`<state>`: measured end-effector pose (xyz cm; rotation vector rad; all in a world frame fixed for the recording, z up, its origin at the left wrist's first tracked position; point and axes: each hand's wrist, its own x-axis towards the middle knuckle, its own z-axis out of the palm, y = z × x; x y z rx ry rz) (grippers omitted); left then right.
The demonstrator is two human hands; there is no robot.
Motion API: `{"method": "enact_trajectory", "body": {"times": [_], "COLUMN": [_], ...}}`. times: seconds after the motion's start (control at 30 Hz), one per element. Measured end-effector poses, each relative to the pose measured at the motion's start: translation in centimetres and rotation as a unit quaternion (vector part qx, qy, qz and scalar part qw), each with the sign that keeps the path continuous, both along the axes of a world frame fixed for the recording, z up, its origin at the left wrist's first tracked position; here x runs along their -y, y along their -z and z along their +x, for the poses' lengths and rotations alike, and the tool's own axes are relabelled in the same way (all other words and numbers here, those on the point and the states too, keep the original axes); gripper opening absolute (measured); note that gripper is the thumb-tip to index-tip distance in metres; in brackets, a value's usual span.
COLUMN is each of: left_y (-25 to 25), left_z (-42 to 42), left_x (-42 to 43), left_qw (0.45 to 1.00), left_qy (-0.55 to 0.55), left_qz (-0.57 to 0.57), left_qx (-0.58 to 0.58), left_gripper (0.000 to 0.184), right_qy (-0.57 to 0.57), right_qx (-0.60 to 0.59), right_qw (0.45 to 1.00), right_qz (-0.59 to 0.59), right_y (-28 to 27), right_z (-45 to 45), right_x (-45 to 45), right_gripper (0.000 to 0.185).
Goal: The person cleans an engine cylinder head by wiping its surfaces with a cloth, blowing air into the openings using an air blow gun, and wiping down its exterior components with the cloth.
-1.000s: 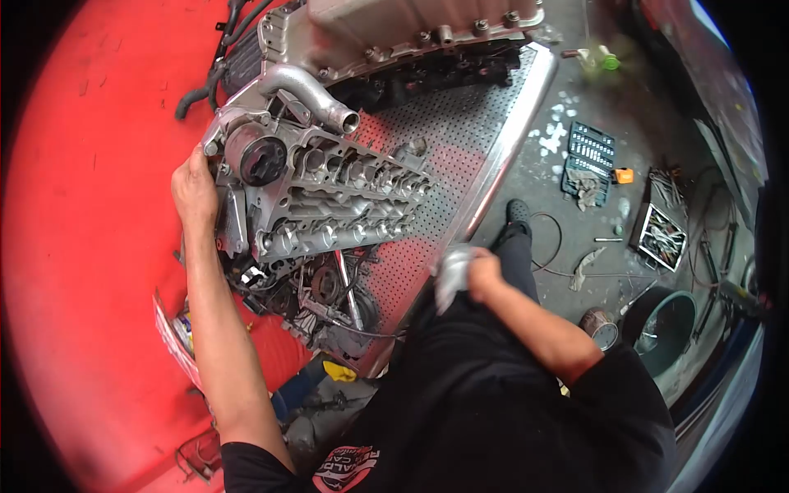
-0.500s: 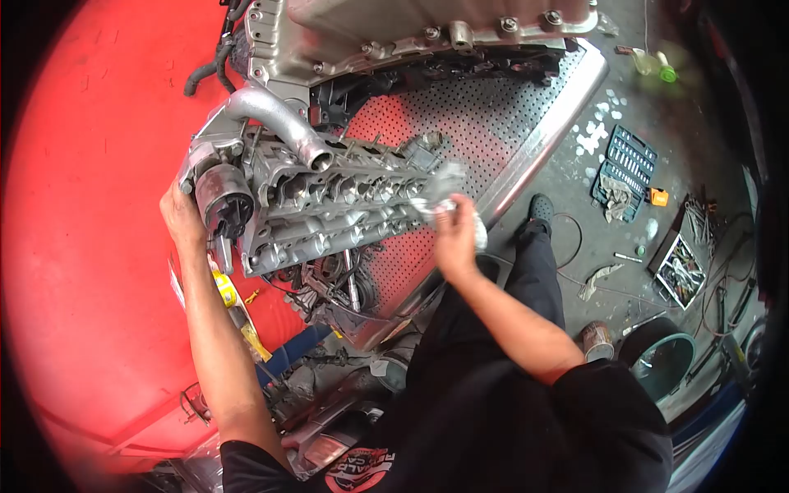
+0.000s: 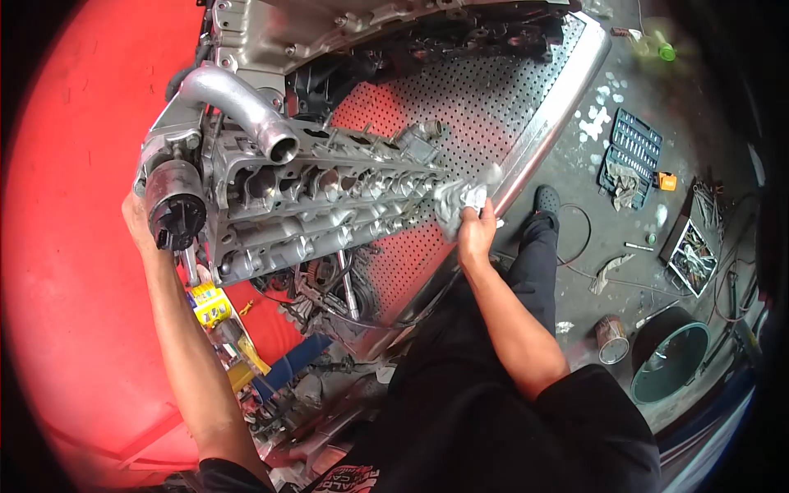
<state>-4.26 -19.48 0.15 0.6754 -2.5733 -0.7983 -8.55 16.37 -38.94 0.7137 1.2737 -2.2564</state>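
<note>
A grey metal engine part with rows of round recesses lies tilted above the perforated metal table. On its left end are a curved silver pipe and a round housing with a black face. My left hand grips that left end from outside, its fingers mostly hidden behind the housing. At the part's right end, my right hand is closed on a crumpled grey-white rag.
A large metal pan fills the top. More engine pieces lie under the part. On the floor at right are a socket set, a tool tray, a can and a dark bucket.
The engine part's left end has swung left and nearer with my left hand. My right hand has brought the rag up from near my body to the part's right end.
</note>
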Motion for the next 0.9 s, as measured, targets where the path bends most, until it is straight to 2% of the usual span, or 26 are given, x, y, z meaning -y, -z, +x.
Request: {"method": "enact_trajectory", "body": {"times": [0.07,0.1,0.13,0.17,0.2,0.23,0.27,0.3,0.33,0.4,0.43,0.47,0.53,0.6,0.67,0.7,0.73,0.8,0.87,0.9], "left_y": [0.3,0.2,0.1,0.1,0.0,-0.1,-0.2,-0.2,-0.4,-0.4,-0.3,-0.4,-0.6,0.0,-0.1,0.0,0.2,0.4,0.4,0.4], "left_z": [0.0,-0.2,-0.4,0.2,-0.2,-0.9,-1.4,-1.3,-1.2,-1.0,-0.7,-0.4,-0.2,-0.7,-1.0,-0.8,-0.7,0.1,-0.3,-0.2], "left_x": [-1.1,-1.3,-1.4,-0.5,-1.2,-2.7,-3.3,-2.8,-2.4,-1.9,-1.7,-1.5,-1.5,-2.2,-3.0,-2.8,-2.6,-0.9,-0.1,-0.2], "left_qw": [1.000,0.998,0.995,0.999,0.999,0.996,0.988,0.998,0.998,0.999,0.999,0.999,0.999,0.992,0.997,0.998,0.998,0.997,0.996,0.999], "left_qy": [-0.004,-0.017,-0.030,-0.014,-0.010,0.022,0.055,0.014,0.016,-0.006,-0.009,-0.015,-0.018,-0.017,-0.026,-0.024,-0.022,-0.029,-0.030,-0.021], "left_qz": [-0.006,-0.036,-0.067,-0.020,-0.024,-0.080,-0.136,-0.061,-0.058,-0.022,-0.021,-0.007,0.002,-0.111,-0.066,-0.056,-0.046,-0.059,-0.072,-0.023], "left_qx": [0.011,0.038,0.065,0.035,0.032,0.037,0.042,0.020,0.021,0.048,0.047,0.049,0.049,0.048,0.026,0.030,0.035,0.043,0.052,0.024], "left_gripper": [0.053,0.056,0.058,0.055,0.055,0.040,0.028,0.028,0.028,0.030,0.030,0.031,0.032,0.034,0.035,0.048,0.061,0.060,0.058,0.042], "right_qy": [-0.066,-0.172,-0.250,-0.352,-0.447,-0.441,-0.474,-0.508,-0.509,-0.537,-0.535,-0.537,-0.538,-0.565,-0.500,-0.518,-0.463,-0.412,-0.255,-0.217], "right_qx": [-0.123,-0.266,-0.472,-0.492,-0.506,-0.507,-0.520,-0.529,-0.527,-0.547,-0.541,-0.543,-0.502,-0.470,-0.368,-0.206,0.028,0.201,0.252,0.291], "right_qw": [0.989,0.941,0.795,0.745,0.685,0.688,0.646,0.601,0.601,0.539,0.553,0.550,0.599,0.611,0.758,0.828,0.871,0.829,0.805,0.836], "right_qz": [0.053,0.118,0.289,0.282,0.273,0.274,0.296,0.318,0.320,0.349,0.340,0.337,0.317,0.293,0.200,0.066,-0.160,-0.320,-0.473,-0.411], "right_y": [-1.6,-2.6,-4.0,-5.2,-6.2,-6.9,-7.4,-7.6,-8.0,-8.6,-8.5,-8.6,-9.5,-9.4,-7.2,-7.5,-7.0,-6.4,-4.1,-3.2], "right_z": [0.9,1.0,0.0,-1.1,-2.3,-3.4,-4.4,-5.2,-5.4,-6.3,-6.4,-6.4,-7.0,-7.0,-5.6,-6.1,-6.1,-5.7,-1.5,0.3], "right_x": [0.8,0.9,1.2,1.5,1.9,1.8,1.6,1.5,1.6,2.6,3.8,3.8,3.9,4.1,4.9,4.6,4.2,0.4,-4.1,-6.5], "right_gripper": [0.028,0.030,0.035,0.038,0.042,0.042,0.044,0.045,0.045,0.035,0.026,0.026,0.022,0.024,0.026,0.028,0.033,0.041,0.042,0.040]}}
